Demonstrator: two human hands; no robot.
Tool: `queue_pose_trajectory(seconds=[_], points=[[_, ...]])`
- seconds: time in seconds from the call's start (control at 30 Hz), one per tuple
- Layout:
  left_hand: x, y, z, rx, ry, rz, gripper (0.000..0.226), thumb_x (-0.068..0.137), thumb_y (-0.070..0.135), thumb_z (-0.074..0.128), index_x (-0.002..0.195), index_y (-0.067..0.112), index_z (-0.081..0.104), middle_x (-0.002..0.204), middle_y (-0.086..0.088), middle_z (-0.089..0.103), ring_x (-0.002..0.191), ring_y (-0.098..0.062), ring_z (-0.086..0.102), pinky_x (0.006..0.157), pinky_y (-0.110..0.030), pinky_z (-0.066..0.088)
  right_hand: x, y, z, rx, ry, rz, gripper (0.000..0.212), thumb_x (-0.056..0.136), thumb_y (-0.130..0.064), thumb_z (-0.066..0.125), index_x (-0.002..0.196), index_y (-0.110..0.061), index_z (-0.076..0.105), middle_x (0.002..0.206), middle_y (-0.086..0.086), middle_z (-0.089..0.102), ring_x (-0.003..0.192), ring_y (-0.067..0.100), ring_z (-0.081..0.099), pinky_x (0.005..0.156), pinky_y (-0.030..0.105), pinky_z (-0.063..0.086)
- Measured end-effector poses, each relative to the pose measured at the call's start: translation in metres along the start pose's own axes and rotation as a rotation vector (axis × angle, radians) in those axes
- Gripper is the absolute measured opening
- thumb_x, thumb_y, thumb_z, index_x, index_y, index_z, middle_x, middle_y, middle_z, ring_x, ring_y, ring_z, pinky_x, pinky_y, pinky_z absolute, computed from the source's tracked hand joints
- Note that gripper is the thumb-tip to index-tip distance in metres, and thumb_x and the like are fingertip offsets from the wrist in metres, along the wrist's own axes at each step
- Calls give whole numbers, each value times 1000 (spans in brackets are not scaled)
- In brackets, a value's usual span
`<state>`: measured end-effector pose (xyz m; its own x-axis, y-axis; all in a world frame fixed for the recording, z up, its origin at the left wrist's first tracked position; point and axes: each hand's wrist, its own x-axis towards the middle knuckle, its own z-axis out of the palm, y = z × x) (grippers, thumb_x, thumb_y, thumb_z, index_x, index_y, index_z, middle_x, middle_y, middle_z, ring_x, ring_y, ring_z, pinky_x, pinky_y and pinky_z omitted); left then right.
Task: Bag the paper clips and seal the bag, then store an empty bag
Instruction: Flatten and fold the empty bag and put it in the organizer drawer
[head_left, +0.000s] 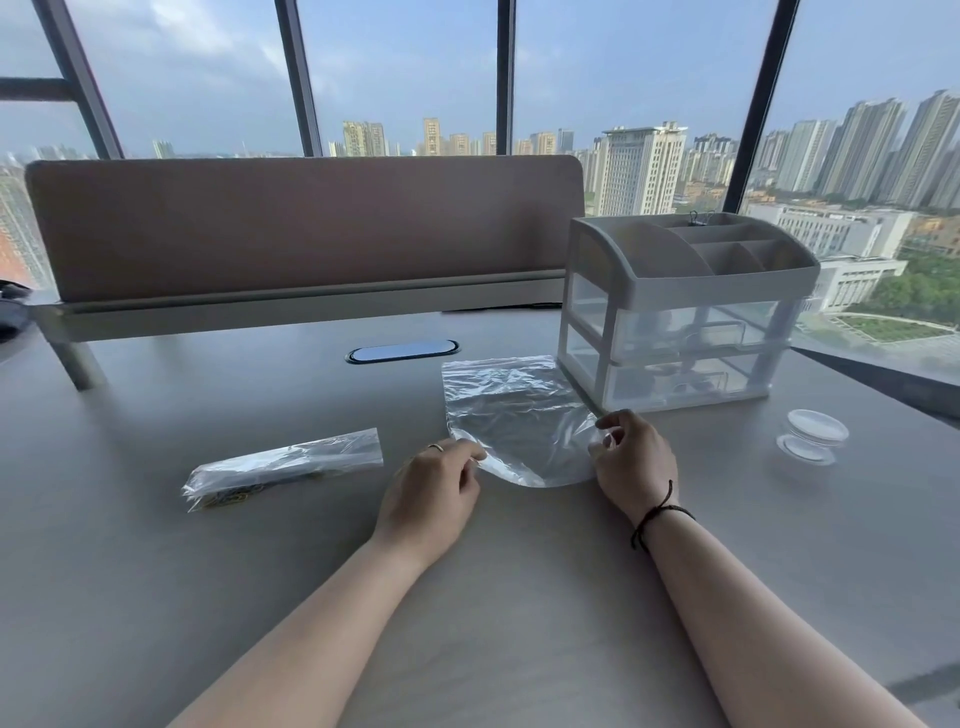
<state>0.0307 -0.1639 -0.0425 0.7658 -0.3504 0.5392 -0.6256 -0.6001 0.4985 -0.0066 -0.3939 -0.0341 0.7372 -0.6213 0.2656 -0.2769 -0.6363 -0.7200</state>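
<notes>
1. Paper clips (231, 497) sit inside the sealed bag (285, 465) lying on the worktop (519, 597), left of my hands
2. My left hand (434, 491) pinches the near left edge of the empty bag (514, 415); my right hand (631, 462) pinches its right edge
3. A white drawer organizer (680, 312) stands just behind that bag, with a small clear round container (813, 434) to its right

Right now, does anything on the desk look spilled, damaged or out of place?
Nothing spilled or damaged. The empty bag is crumpled, its near edge curled up between the left hand and right hand. The filled bag lies folded to the left.
</notes>
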Motion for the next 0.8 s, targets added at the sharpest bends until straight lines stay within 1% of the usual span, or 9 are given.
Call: queue_pose_trajectory(seconds=[0.17, 0.27, 0.3, 0.37, 0.47, 0.6, 0.67, 0.73, 0.8], points=[[1, -3, -2, -18, 66, -12, 25, 85, 0, 59, 97, 18, 73, 93, -2, 69, 72, -22, 66, 67, -32, 55, -3, -1, -2, -47, 4, -5, 20, 80, -18, 61, 98, -25, 69, 96, 1, 73, 99, 29, 65, 92, 38, 47], [2, -4, -3, -64, 102, -11, 24, 84, -5, 60, 90, 12, 75, 88, -4, 64, 64, -15, 57, 64, -13, 44, -4, -1, -3, -56, 0, -25, 10, 82, -26, 64, 91, -27, 67, 85, -4, 68, 96, 27, 65, 91, 38, 47], [2, -4, -4, -71, 117, -9, 23, 83, -7, 60, 88, 10, 75, 87, -4, 62, 63, -13, 56, 64, -10, 41, -4, -1, -2, -57, -3, -35, 7, 82, -32, 65, 88, -29, 66, 86, -5, 66, 95, 25, 65, 90, 38, 47], [3, -5, -5, -86, 132, -4, 23, 82, -10, 62, 85, 7, 76, 86, -4, 60, 65, -14, 57, 66, -17, 44, -6, 0, -2, -84, -20, -61, 14, 83, -44, 65, 86, -30, 65, 93, -5, 67, 95, 21, 65, 89, 34, 43], [3, -6, -4, -98, 101, 21, 21, 79, -11, 64, 84, 7, 76, 94, -3, 58, 67, -17, 62, 69, -26, 54, -9, -1, -2, -168, -62, -97, 26, 82, -52, 62, 94, -31, 71, 100, -5, 64, 99, 21, 62, 84, 30, 31], [2, -7, -3, -68, 21, 48, 17, 81, -7, 69, 82, 9, 75, 112, -7, 61, 74, -20, 69, 75, -34, 59, -12, -4, -5, -246, -96, -126, 27, 83, -53, 62, 95, -32, 73, 104, -1, 63, 101, 24, 62, 89, 32, 34], [2, -6, -4, -53, 7, 79, 15, 81, -5, 72, 78, 9, 74, 97, -3, 69, 74, -17, 68, 71, -33, 58, -14, -5, -6, -244, -103, -124, 30, 81, -56, 61, 95, -32, 73, 104, -1, 62, 102, 25, 62, 92, 34, 35], [2, -5, -5, -55, 9, 101, 12, 81, -1, 76, 77, 10, 72, 80, 1, 71, 72, -13, 65, 69, -31, 55, -17, -6, -7, -224, -104, -124, 38, 77, -64, 60, 96, -33, 71, 109, -2, 58, 106, 23, 61, 95, 36, 35], [1, -4, -6, -51, 23, 102, 9, 82, 5, 78, 79, 12, 73, 75, 1, 71, 70, -12, 64, 67, -24, 49, -20, -7, -8, -208, -90, -159, 53, 69, -76, 59, 102, -35, 68, 120, -4, 53, 115, 19, 56, 101, 38, 34]])
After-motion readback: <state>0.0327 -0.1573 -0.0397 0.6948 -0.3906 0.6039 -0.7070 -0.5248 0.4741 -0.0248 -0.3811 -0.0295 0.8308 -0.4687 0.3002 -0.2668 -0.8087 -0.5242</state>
